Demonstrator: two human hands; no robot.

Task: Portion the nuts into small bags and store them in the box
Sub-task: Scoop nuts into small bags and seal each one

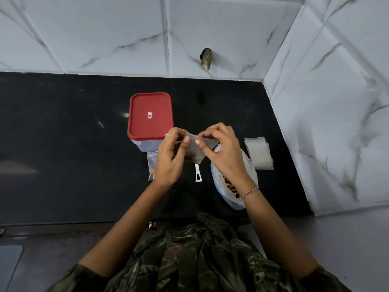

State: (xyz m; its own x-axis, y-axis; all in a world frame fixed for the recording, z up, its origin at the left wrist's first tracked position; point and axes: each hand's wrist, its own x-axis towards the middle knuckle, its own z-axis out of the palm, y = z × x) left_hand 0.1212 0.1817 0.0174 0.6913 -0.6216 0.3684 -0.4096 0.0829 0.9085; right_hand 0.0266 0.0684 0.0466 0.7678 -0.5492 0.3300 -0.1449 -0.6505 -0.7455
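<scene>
Small bag (194, 151) pinched, perhaps filled | black counter (63, 144) | marble-tiled corner (315, 81)

— What are the hands doing?
— The left hand (170, 153) and right hand (224, 149) pinch the top edge of a small clear bag (194, 151) above the black counter (63, 133).
— Anything in it?
— Something dark at the bottom, probably nuts.
— And around?
— A red-lidded box (149, 116), closed, behind; a filled bag (152, 165) beside it; empty bags (259, 152) right.
</scene>
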